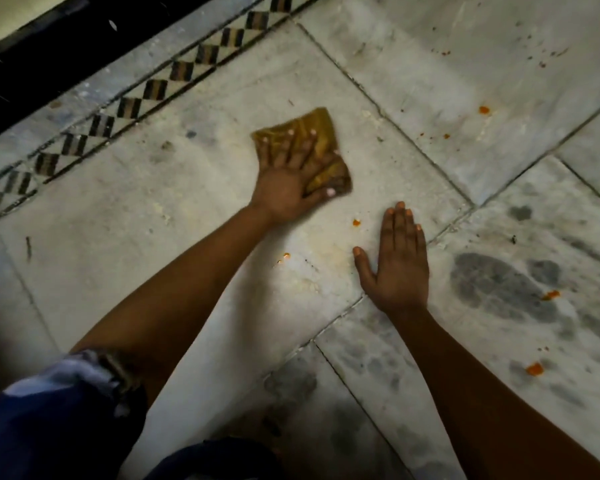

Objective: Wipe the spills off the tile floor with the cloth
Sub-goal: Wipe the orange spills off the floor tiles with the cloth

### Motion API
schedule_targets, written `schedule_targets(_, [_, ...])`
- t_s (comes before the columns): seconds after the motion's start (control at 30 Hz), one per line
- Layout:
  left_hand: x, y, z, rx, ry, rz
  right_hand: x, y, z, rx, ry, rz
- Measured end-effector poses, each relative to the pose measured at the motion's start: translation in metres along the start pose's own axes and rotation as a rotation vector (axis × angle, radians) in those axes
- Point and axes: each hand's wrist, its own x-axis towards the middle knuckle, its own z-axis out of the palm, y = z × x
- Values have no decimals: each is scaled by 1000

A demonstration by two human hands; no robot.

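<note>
**Marble floor, wiping in hand, spills outstanding**

The tile floor (194, 258) is pale marble with dark grout lines and grey smudges at lower right. A checkered border strip (160, 86) runs diagonally along the upper left, with a black band (49, 60) beyond it.

The cloth (321, 131), yellow-brown and folded, lies flat on the large central tile. The left hand (291, 174) presses on it with fingers spread and straight, thumb at the cloth's near edge. The right hand (400, 268) rests flat on the floor, fingers together and straight, holding nothing, apart from the cloth.

Orange spills (356, 222) lie between the two hands; others lie at upper right and lower right. A blue sleeve (49, 420) fills the lower left.
</note>
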Motion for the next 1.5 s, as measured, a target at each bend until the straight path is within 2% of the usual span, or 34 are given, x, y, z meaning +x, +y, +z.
schedule_targets(0.07, [-30, 2, 9, 39, 54, 178, 0, 1, 0, 11, 7, 2])
schedule_targets(0.13, [-58, -19, 18, 44, 105, 244, 0, 1, 1, 15, 21, 1])
schedule_targets(0.2, [-68, -43, 15, 6, 92, 139, 0, 1, 2, 21, 25, 3])
schedule_targets(0.3, [-34, -52, 3, -96, 51, -161, 0, 1, 2, 18, 20, 7])
schedule_targets(0.4, [23, -29, -9, -132, 6, -229, -1, 0, 0, 23, 15, 4])
schedule_targets(0.47, [47, 0, -14, -108, -63, -141, 0, -1, 0, 32, 17, 2])
schedule_targets(0.57, [37, 39, -12, 4, -113, 135, 0, -1, -1, 21, 20, 0])
schedule_targets(0.63, [9, 30, -4, 21, -65, 347, 1, 0, -1, 23, 26, -3])
schedule_targets(0.7, [-19, -6, 5, 3, 8, 475, 1, -1, 0, 37, 33, 7])
schedule_targets(0.77, [-33, -44, 5, -4, 29, 414, 0, -1, 0, 41, 33, 9])
schedule_targets(0.83, [-21, -64, 1, -56, 7, 186, 0, -1, -1, 32, 32, 7])
schedule_targets(0.9, [9, -57, -7, -120, -14, -21, 0, 0, 0, 28, 21, 6])
schedule_targets(0.97, [35, -32, -12, -135, -41, -106, 0, 0, 0, 28, 13, 3])
schedule_targets(1.03, [43, -3, -11, -111, -62, -80, 0, 0, -1, 34, 10, 8])
schedule_targets(1.13, [9, 27, -2, -90, -48, 105, 0, -1, -2, 26, 2, 7])
schedule_targets(1.2, [-27, 24, 6, -118, -38, 252, 0, 0, -1, 14, -3, 6])
schedule_targets(1.27, [-62, 8, 8, -137, -44, 325, -2, 1, -1, 17, -8, 14])
schedule_targets(1.37, [-66, -19, 2, -112, -55, 164, -3, 0, -3, 14, -30, 20])
schedule_targets(1.43, [-41, -14, -4, -118, -88, 27, -10, 4, -6, -9, -38, 37])
schedule_targets(1.5, [-11, 7, -9, -137, -163, -35, -20, 10, -9, -44, -58, 43])
